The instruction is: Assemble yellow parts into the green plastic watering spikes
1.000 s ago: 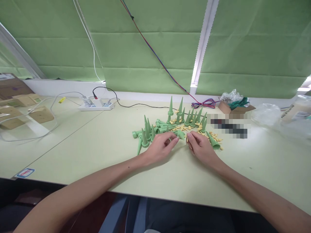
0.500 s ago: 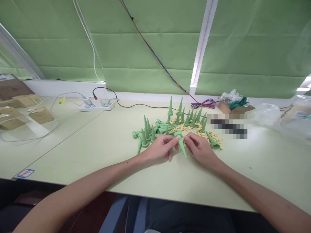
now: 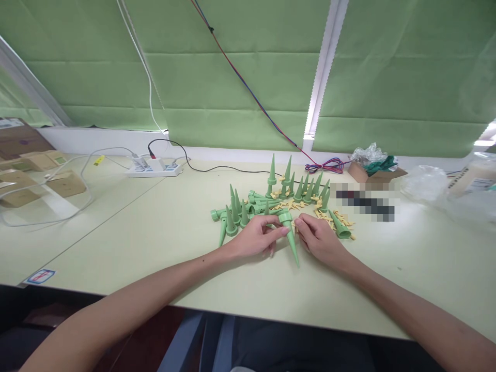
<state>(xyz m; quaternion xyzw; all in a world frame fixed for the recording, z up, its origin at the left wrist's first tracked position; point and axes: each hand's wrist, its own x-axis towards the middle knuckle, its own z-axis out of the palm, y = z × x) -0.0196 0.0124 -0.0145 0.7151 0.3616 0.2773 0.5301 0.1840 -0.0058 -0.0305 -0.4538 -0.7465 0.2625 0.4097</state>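
Note:
My left hand (image 3: 264,235) is closed on a green plastic watering spike (image 3: 291,244), thumb across its side. The spike tilts with its ribbed collar up and its tip pointing down toward me. Just right of it, my right hand (image 3: 318,236) is closed in a pinch close to the spike; whatever lies between those fingertips is hidden. Beyond my hands stand several upright green spikes (image 3: 308,192), with others lying on their sides. Small yellow plastic valve pieces (image 3: 289,205) are scattered among them. One loose green spike (image 3: 340,225) lies beside my right hand, its open end toward me.
A white power strip (image 3: 154,168) with plugs stands at the back left of the table (image 3: 155,248). Cardboard pieces (image 3: 64,185) lie at the far left. An open cardboard box (image 3: 382,175) and clear plastic bags (image 3: 424,183) are at the right, near a blurred dark object (image 3: 364,202).
The held spike has shifted slightly toward me, its tip lower and its collar more exposed. My left thumb sits lower, on the spike's side. The right hand stays almost in place.

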